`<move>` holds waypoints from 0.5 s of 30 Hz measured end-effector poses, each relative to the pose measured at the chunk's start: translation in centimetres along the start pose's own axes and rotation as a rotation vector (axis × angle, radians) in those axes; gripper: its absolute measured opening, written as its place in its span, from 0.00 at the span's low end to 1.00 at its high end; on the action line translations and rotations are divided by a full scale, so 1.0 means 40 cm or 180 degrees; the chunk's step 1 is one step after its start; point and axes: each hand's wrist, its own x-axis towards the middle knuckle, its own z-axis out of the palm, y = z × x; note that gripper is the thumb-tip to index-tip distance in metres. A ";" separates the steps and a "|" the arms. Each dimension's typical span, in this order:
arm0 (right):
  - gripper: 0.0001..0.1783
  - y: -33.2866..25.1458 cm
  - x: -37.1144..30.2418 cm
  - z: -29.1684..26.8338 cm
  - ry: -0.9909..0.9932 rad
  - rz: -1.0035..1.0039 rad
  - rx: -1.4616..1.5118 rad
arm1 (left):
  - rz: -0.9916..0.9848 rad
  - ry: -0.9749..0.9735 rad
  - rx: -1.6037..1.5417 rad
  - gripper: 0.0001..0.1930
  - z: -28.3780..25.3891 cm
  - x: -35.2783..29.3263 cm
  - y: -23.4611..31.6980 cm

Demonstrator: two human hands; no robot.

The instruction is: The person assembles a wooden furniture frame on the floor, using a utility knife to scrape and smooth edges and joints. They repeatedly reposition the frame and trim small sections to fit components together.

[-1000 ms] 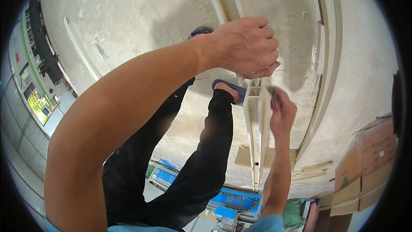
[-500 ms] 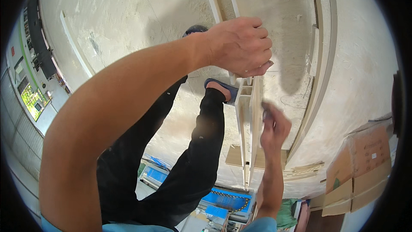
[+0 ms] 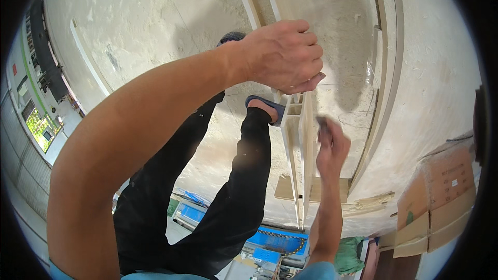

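Observation:
A long, narrow wooden frame (image 3: 307, 145) of pale parallel boards with short crosspieces runs upright through the middle of the view. My left arm reaches across from the left, and my left hand (image 3: 287, 57) is closed around the frame, hiding part of it. To the right of the boards, my right hand (image 3: 333, 145) is closed with its fingers pinched beside the frame's side. A small dark piece (image 3: 322, 123) shows at those fingertips; its kind is too blurred to make out.
Dusty concrete floor surrounds my slippered feet (image 3: 265, 106). Long strips (image 3: 394, 72) lie along the right, near an open cardboard box (image 3: 438, 197). Thin wood offcuts (image 3: 368, 204) lie low on the right. Blue-topped equipment (image 3: 277, 241) stands at the bottom, beside green cloth (image 3: 350, 256).
My left hand and the frame's upper part have shifted slightly left in view. My right hand has moved a little upward beside the boards. Both hands stay closed.

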 end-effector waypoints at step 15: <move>0.15 0.156 0.177 0.113 -0.0085 -0.0459 -0.0675 | 0.0019 0.0087 -0.0079 0.17 0.009 -0.008 -0.004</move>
